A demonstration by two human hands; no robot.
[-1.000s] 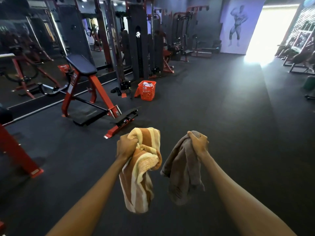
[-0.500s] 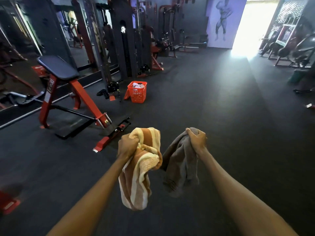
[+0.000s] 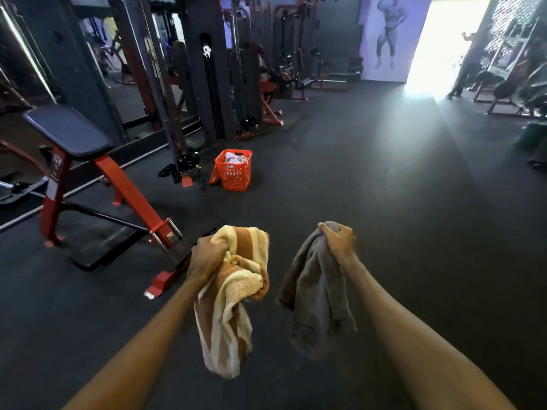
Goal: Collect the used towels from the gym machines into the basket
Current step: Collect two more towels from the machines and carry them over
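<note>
My left hand (image 3: 207,255) is closed around the top of an orange and cream striped towel (image 3: 231,306), which hangs down in front of me. My right hand (image 3: 339,239) grips a grey-brown towel (image 3: 313,294) that also hangs loose. Both arms are stretched forward at about waist height. Ahead and slightly left, an orange plastic basket (image 3: 233,176) stands on the dark floor with some light cloth inside it. The basket is a few steps beyond my hands.
A red-framed bench with a black pad (image 3: 68,131) stands at the left, its foot (image 3: 161,281) close to my left hand. Black and red cable machines (image 3: 207,84) line the mirrored left wall. More machines (image 3: 509,84) sit at the far right beside a bright doorway (image 3: 438,48).
The view has advanced across the floor: the basket and bench appear larger and nearer. Both hands keep the same grip on their towels.
</note>
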